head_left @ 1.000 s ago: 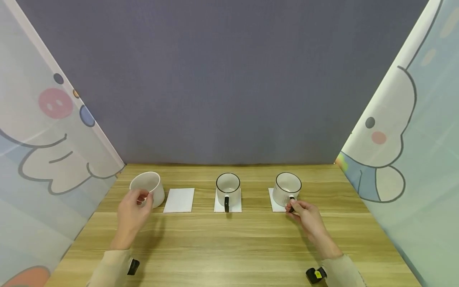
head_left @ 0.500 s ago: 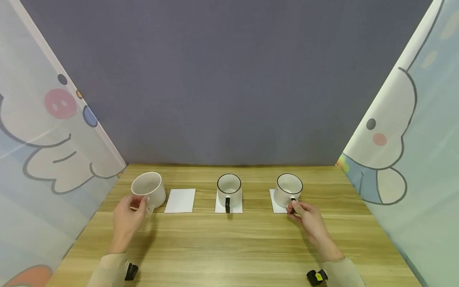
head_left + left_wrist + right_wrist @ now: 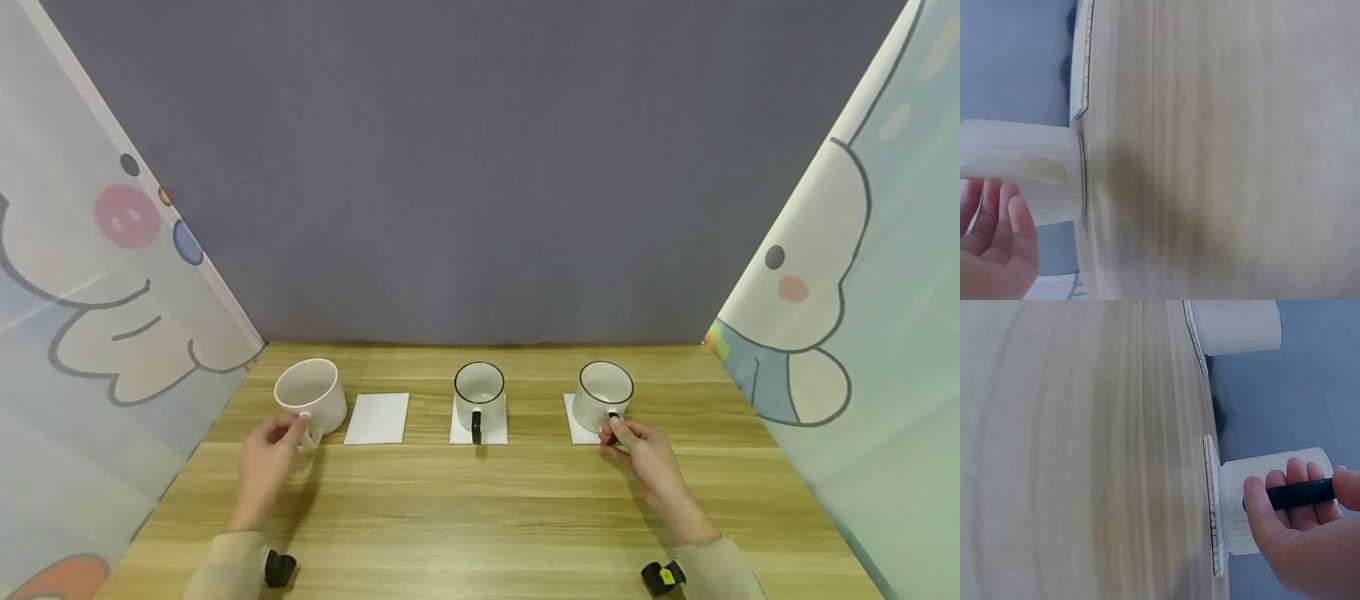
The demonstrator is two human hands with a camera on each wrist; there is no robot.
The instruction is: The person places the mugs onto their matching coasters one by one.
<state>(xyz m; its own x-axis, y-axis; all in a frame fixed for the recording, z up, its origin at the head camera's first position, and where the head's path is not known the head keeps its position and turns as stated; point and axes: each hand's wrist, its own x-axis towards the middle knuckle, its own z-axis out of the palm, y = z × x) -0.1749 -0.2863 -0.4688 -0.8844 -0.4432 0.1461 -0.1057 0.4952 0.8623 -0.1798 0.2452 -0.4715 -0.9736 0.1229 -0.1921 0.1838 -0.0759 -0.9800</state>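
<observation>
My left hand (image 3: 264,462) is at the handle (image 3: 312,435) of a wide all-white mug (image 3: 327,408) at the table's left. In the left wrist view its loosely bent fingers (image 3: 1021,220) lie beside the handle, not wrapped around it; the thumb is out of sight there. The head view shows the thumb tip at the handle's top. My right hand (image 3: 651,462) grips the black handle (image 3: 1297,494) of a black-rimmed white mug (image 3: 596,410), fingers behind it and thumb at its top. This mug stands upright on a white square coaster (image 3: 577,434).
Another black-rimmed mug (image 3: 491,411) stands on a coaster (image 3: 457,434) mid-table, black handle toward me. A bare white coaster (image 3: 377,418) lies right of the white mug. A grey backdrop (image 3: 480,175) and cartoon-printed side panels (image 3: 870,358) enclose the wooden table (image 3: 480,525).
My left hand has lowered from the white mug's front rim to its handle, bringing the handle into view. My right hand has kept its hold, and the mugs have stayed put.
</observation>
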